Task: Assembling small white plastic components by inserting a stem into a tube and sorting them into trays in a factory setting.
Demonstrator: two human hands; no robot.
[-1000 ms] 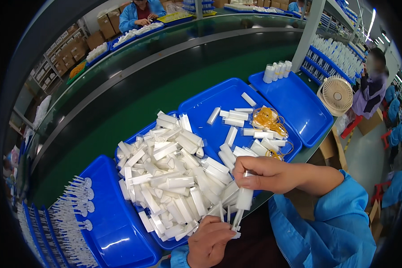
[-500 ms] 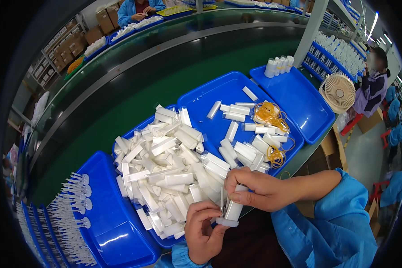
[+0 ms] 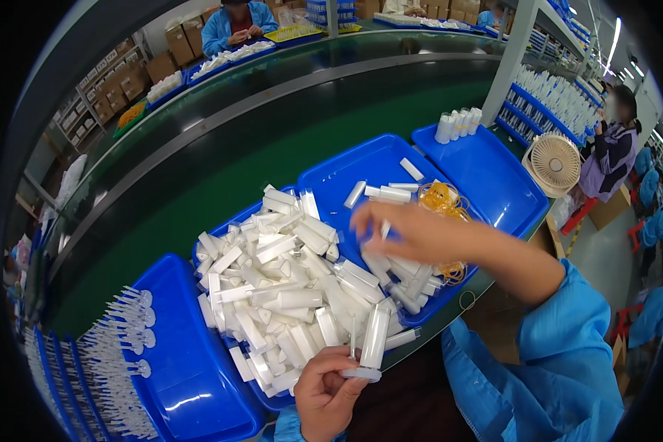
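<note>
At the lower middle, my left hand (image 3: 325,396) is closed on the round white base (image 3: 361,374) of a small part. A thin white stem rises from that base, and beside it stands a clear-cased white tube (image 3: 376,335). My right hand (image 3: 409,230) hovers over the middle blue tray (image 3: 331,175), apart from the left. Motion smears its fingers, so whether they hold anything is unclear. Loose white tubes (image 3: 396,194) and orange rubber bands (image 3: 443,197) lie in that tray, partly hidden by my right hand and forearm.
A heap of white tubes (image 3: 272,272) fills the blue tray left of centre. Further left are another blue tray (image 3: 191,368) and racked white stemmed parts (image 3: 107,353). Banded tubes (image 3: 458,125) stand in the right tray, near a fan (image 3: 553,163). A green conveyor (image 3: 221,158) runs behind.
My right hand has let go of the clear-cased tube and moved up and away over the middle tray. My left hand keeps the base, with the tube upright beside the stem.
</note>
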